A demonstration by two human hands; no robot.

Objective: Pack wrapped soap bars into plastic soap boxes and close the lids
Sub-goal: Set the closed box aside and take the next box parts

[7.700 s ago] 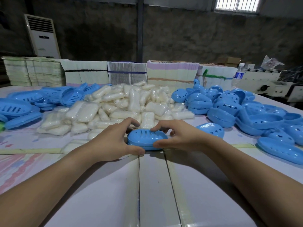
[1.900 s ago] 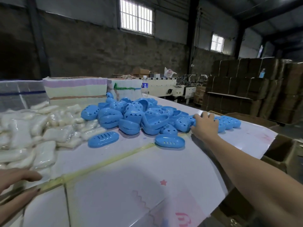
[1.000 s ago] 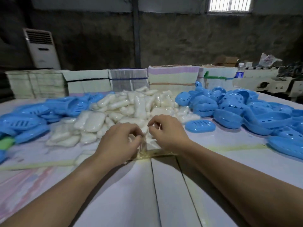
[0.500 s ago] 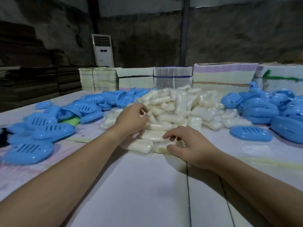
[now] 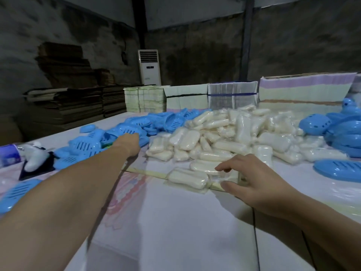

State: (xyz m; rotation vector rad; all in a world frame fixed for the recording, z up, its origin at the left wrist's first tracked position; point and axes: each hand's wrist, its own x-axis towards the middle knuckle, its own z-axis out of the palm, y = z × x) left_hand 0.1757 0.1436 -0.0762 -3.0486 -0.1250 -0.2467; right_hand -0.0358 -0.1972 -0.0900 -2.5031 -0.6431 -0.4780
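Observation:
A big heap of wrapped cream soap bars [image 5: 234, 133] lies mid-table. One wrapped soap bar [image 5: 187, 178] sits alone at the heap's near edge; my right hand [image 5: 246, 180] holds its right end, thumb below and fingers above the wrapper. My left hand [image 5: 128, 140] is stretched out to the left pile of blue slotted soap box halves [image 5: 84, 145], with its fingers hidden among them. Another pile of blue box halves [image 5: 341, 130] lies at the right, and a single closed blue soap box [image 5: 338, 170] rests in front of it.
The white table [image 5: 175, 222] runs toward me. A plastic bottle [image 5: 9, 155] and a white-and-dark object [image 5: 35, 159] lie at the left edge. Bundled flat cartons [image 5: 232, 94] line the table's far side, and a standing air conditioner [image 5: 149, 67] is behind.
My left hand has moved from the soap heap out to the left pile of blue box halves. My right hand stays on the near wrapped soap bar. The view has turned left.

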